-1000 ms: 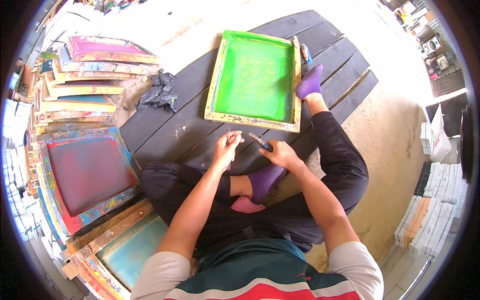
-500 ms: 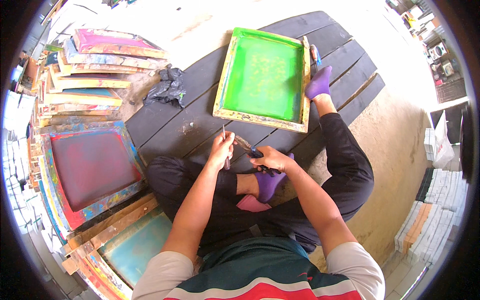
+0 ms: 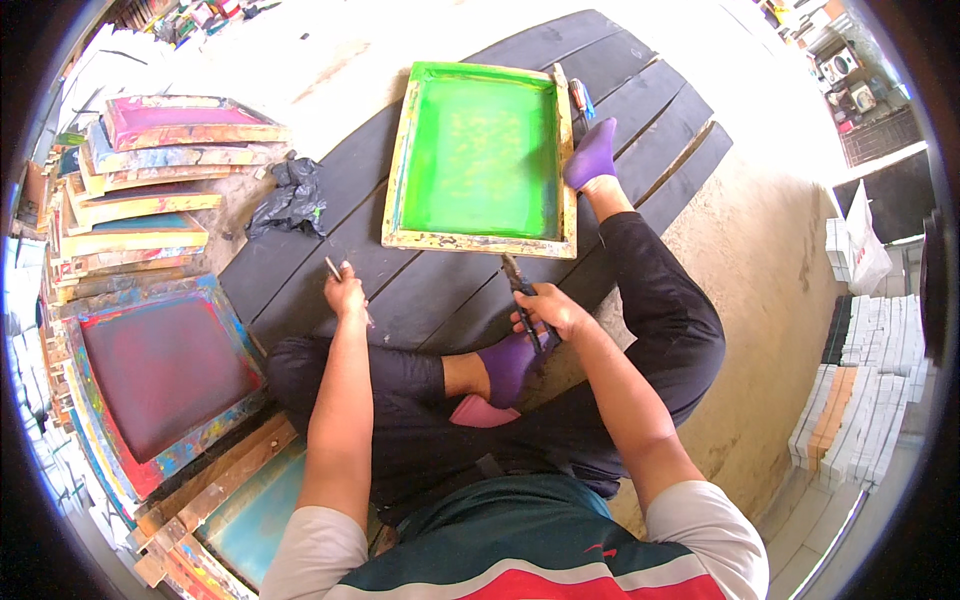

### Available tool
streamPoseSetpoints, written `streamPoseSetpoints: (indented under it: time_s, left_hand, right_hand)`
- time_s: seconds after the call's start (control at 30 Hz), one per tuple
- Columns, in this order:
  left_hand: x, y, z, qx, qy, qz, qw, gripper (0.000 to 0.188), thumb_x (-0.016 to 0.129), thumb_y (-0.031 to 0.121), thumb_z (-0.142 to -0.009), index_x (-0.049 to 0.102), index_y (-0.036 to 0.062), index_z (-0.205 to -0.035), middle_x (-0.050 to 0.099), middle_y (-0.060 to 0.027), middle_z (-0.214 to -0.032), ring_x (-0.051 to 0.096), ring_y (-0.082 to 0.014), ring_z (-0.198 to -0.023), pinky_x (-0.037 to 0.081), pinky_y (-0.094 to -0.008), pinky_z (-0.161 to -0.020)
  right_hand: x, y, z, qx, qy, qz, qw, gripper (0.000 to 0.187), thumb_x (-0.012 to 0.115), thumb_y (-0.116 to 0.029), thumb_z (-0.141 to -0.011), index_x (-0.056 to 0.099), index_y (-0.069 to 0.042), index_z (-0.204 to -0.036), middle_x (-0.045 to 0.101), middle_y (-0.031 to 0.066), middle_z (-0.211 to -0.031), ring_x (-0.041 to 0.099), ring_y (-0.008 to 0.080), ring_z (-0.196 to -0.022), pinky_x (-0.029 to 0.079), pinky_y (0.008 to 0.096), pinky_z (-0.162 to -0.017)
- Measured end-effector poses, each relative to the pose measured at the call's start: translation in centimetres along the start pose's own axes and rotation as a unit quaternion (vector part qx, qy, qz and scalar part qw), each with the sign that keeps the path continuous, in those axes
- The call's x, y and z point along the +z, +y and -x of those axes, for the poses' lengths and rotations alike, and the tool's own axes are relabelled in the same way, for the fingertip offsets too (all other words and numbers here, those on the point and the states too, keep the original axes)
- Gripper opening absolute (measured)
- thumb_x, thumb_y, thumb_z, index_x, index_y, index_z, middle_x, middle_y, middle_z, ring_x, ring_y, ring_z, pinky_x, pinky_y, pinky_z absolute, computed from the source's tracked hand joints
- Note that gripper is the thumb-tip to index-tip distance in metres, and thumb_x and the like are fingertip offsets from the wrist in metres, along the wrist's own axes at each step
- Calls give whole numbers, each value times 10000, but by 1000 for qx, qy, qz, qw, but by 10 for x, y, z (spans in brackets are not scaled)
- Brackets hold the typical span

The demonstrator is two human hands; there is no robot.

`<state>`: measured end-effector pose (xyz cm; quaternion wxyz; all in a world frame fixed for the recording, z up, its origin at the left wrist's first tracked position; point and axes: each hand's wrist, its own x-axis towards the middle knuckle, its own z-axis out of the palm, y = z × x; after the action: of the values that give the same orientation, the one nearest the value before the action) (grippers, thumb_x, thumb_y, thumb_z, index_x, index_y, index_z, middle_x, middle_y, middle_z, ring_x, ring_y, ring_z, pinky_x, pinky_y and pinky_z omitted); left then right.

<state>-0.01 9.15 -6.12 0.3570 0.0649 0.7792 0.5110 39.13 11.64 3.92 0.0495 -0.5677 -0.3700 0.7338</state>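
Note:
My left hand [image 3: 345,292] is closed around a slim, metal-tipped tool [image 3: 332,268], maybe a screwdriver or small knife; its exact kind is unclear. It hovers over the dark slatted boards [image 3: 390,300]. My right hand [image 3: 550,308] grips pliers [image 3: 511,270] by their dark handles, jaws pointing away from me. Just beyond the pliers lies a wooden screen-printing frame [image 3: 480,243] with bright green mesh [image 3: 480,150]. The two hands are well apart, and neither tool visibly touches the frame.
A crumpled black plastic bag [image 3: 290,198] lies left of the frame. Stacked printing frames [image 3: 190,128] and a dark-meshed frame [image 3: 170,360] stand at left. A small blue-and-white object [image 3: 581,98] sits beside my purple-socked foot [image 3: 592,155]. White stacks [image 3: 885,335] line the right.
My hands have separated: the left moved leftward with the slim tool, and the right turned the pliers' jaws more directly away from me. The whole view has shifted slightly.

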Motion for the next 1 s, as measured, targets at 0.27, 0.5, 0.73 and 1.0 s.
streamPoseSetpoints:
  time_s: [0.27, 0.5, 0.73, 1.0]
  left_hand:
    - [1, -8, 10, -14, 12, 31, 999, 401, 633, 421, -991, 531, 45, -898, 588, -60, -695, 432, -134, -382, 322, -318, -307]
    - [8, -10, 34, -3, -26, -25, 999, 355, 626, 396, -991, 538, 53, -1008, 587, -56, -779, 427, -120, -421, 339, -295, -340]
    - [12, -13, 36, 26, -13, -22, 999, 373, 661, 368, -981, 531, 46, -845, 596, -66, -689, 450, -134, -383, 338, -317, -320]
    - [26, -26, 56, 65, -78, -63, 993, 336, 684, 335, -972, 593, 22, -890, 603, -54, -693, 474, -119, -429, 362, -309, -363]
  right_hand:
    - [-51, -1, -2, 40, 48, 10, 998, 453, 609, -341, -1020, 451, -8, -1284, 684, 175, -975, 721, 266, -785, 605, 452, -604]
    - [-48, -14, 0, 41, 86, 14, 995, 334, 610, -274, -1015, 530, 20, -1151, 676, 169, -863, 697, 268, -673, 523, 418, -470]
    - [-57, -27, 1, 77, 68, 61, 993, 352, 611, -270, -1019, 524, 49, -1141, 660, 185, -930, 696, 266, -677, 588, 452, -517]
    - [-58, -25, -8, 46, 97, 159, 981, 356, 633, -251, -996, 576, 98, -1031, 654, 180, -752, 693, 274, -620, 556, 422, -510]
